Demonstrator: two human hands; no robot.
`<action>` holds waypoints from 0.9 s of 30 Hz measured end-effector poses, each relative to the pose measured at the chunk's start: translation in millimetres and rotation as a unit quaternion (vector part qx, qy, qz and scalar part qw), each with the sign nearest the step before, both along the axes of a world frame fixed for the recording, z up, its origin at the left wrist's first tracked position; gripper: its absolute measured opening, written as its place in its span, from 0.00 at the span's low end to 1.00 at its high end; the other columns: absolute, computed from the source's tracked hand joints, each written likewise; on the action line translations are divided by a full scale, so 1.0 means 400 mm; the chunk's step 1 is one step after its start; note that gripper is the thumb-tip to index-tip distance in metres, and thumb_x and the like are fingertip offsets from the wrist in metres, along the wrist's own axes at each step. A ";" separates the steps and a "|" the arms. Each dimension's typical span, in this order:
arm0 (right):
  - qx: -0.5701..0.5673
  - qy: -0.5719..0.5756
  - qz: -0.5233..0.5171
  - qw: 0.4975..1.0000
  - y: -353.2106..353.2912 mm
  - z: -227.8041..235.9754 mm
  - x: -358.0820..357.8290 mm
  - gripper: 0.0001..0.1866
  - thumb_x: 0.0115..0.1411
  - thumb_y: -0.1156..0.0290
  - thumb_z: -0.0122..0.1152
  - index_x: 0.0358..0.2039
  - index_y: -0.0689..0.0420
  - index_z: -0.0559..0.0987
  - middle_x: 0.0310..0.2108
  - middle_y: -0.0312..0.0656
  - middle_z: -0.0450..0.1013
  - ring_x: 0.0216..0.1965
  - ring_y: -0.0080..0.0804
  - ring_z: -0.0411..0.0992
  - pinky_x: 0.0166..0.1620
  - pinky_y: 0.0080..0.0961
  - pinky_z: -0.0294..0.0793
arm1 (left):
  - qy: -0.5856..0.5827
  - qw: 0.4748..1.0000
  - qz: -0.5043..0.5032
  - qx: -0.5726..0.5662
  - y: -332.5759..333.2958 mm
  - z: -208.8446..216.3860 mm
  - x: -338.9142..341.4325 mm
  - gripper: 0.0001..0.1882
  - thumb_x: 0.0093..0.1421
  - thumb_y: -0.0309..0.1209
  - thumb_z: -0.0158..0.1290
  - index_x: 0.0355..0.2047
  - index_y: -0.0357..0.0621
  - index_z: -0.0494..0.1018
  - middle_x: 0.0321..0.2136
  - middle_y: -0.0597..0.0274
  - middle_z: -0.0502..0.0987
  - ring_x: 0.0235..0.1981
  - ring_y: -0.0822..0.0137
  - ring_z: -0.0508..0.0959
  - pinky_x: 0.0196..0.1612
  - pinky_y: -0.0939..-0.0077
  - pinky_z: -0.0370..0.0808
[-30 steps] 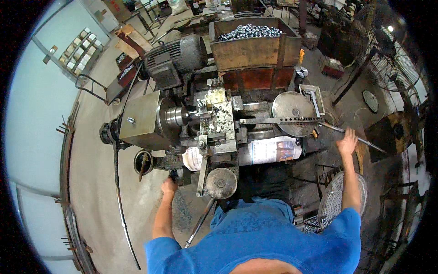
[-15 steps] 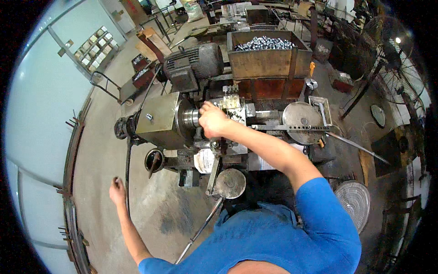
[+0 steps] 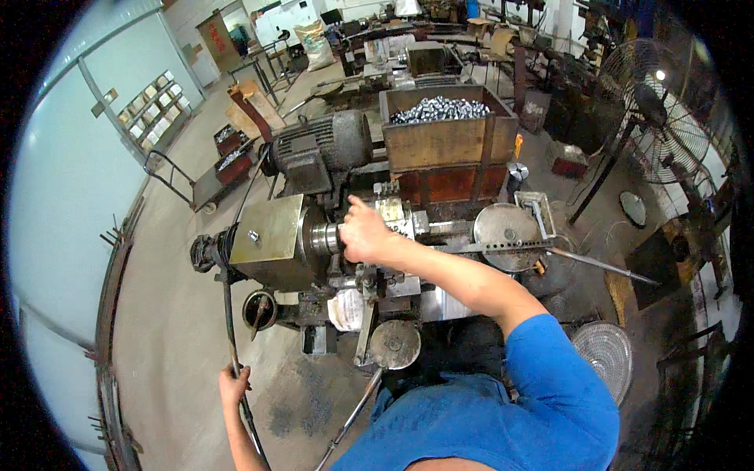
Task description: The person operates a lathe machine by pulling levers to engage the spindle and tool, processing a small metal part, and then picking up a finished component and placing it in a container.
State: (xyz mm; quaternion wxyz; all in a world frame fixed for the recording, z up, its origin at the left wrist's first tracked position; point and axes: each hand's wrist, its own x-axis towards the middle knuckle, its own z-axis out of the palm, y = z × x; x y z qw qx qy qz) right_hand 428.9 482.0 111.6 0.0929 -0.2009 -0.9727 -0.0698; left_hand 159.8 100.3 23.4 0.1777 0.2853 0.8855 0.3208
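At the nose of the lathe's spindle [image 3: 323, 238] is my right hand [image 3: 365, 234], its fingers curled and its forefinger poking up. What those fingers hold, if anything, is hidden behind the hand. The boxy olive headstock [image 3: 269, 228] stands just left of it. Lower left, my left hand [image 3: 233, 386] is closed around a long dark rod [image 3: 228, 318] that runs down from the headstock's left end. Right of my right hand lies the metal tool slide [image 3: 395, 220]. Below it are a white rag [image 3: 345, 309] and a round metal plate [image 3: 395, 345] on an arm.
A bin of small shiny metal pieces [image 3: 449, 165] stands behind the lathe, beside a large electric motor [image 3: 326, 145]. A second round plate [image 3: 506, 229] with a long handle sits to the right. A standing fan [image 3: 652, 106] is farther right; a hand cart [image 3: 206, 192] is at left.
My left hand has moved right and down and has closed on the dark rod. My right hand stays at the spindle nose, its forefinger now raised. The whole view has shifted slightly.
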 end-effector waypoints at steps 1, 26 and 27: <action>0.017 0.079 0.014 0.997 0.021 0.019 0.024 0.12 0.36 0.62 0.57 0.19 0.55 0.80 0.24 0.46 0.74 0.37 0.43 0.70 0.57 0.38 0.53 | -0.007 1.000 -0.005 0.006 -0.011 -0.020 -0.015 0.10 0.50 0.27 0.54 0.28 0.31 0.69 0.12 0.59 0.69 0.12 0.66 0.74 0.16 0.73 0.73; -0.096 0.126 -0.737 0.658 -0.672 -0.675 1.258 0.18 0.31 0.59 0.62 0.23 0.58 0.77 0.26 0.49 0.72 0.31 0.45 0.72 0.36 0.36 0.73 | -0.150 0.984 0.097 0.028 0.074 -0.130 -0.007 0.18 0.52 0.37 0.56 0.34 0.33 0.68 0.19 0.54 0.73 0.20 0.66 0.72 0.26 0.70 0.71; -0.192 0.052 -0.789 0.582 -0.684 -0.653 1.317 0.21 0.32 0.58 0.63 0.25 0.59 0.78 0.33 0.50 0.71 0.35 0.43 0.71 0.40 0.35 0.72 | -0.145 0.984 0.100 0.026 0.067 -0.138 -0.010 0.18 0.52 0.37 0.56 0.33 0.33 0.68 0.18 0.54 0.73 0.19 0.66 0.72 0.26 0.70 0.71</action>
